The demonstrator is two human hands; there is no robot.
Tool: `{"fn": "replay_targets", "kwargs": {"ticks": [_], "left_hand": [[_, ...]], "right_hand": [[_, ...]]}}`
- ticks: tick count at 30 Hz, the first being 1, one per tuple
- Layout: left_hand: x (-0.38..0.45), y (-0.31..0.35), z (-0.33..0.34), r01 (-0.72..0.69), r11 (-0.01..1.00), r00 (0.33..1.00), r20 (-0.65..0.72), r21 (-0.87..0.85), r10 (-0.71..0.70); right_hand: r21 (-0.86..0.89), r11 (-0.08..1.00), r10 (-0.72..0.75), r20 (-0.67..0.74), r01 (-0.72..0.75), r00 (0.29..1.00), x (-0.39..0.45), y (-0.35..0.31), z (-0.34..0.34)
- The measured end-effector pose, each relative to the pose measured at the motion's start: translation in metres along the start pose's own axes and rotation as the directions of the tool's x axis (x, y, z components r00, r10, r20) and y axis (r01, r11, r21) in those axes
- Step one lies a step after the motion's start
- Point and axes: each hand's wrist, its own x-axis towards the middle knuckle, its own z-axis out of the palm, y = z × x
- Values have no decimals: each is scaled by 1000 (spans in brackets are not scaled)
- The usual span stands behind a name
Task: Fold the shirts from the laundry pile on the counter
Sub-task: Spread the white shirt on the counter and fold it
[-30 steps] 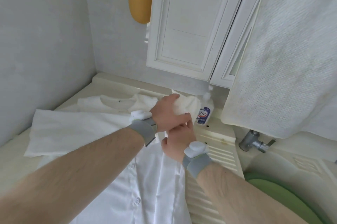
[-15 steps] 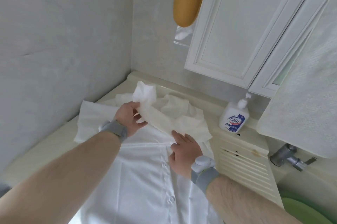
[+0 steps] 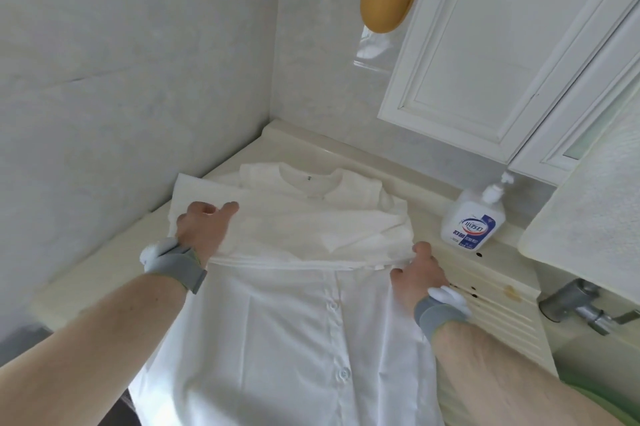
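Shirt (image 3: 294, 339) lies flat on the table (image 3: 86, 273), collar end toward the back wall, near end running off the front edge. Sleeve (image 3: 311, 231) lies folded across its chest. Left hand (image 3: 202, 229) on the shirt's left edge, right hand (image 3: 417, 275) on its right edge. Pump bottle (image 3: 472, 223) stands right of the shirt. Cabinet (image 3: 491, 54) hangs above the bottle. Tap (image 3: 575, 304) sits at far right.
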Motion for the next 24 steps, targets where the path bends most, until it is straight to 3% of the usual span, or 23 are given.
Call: {"fn": "replay_targets", "kwargs": {"ticks": [3,6,8,9,11,13,17,19,22,24], "left_hand": [[1,-3,2,-96,907,991,-50,411,127],[4,-4,1,-170,769,984,63,617,167],[8,2,0,-275,795,961,144,541,235],[11,7,-2,-320,834,947,114,450,301],[23,19,-11,-314,911,934,-88,268,347],[39,18,-24,-223,958,952,-173,178,254],[58,4,-31,-84,957,972,-188,279,140],[58,3,-28,-70,903,972,-174,423,157],[54,9,-18,-88,747,957,-152,659,246],[51,15,-7,-141,664,943,-106,734,317]], "right_hand": [[95,993,66,34,-69,997,10,-1,-2],[63,992,103,68,-107,992,22,1,-2],[51,993,103,16,-104,995,30,-2,-5],[107,992,80,-71,-72,994,32,-5,-8],[197,976,-35,-287,95,957,34,-12,-17],[55,979,-170,-311,197,935,29,-12,-17],[-103,945,-328,-338,312,882,23,9,-5],[-156,940,-338,-276,305,900,24,12,-1],[-218,963,-180,-93,156,979,33,15,1],[-109,993,-42,-30,39,999,37,16,0]]}}
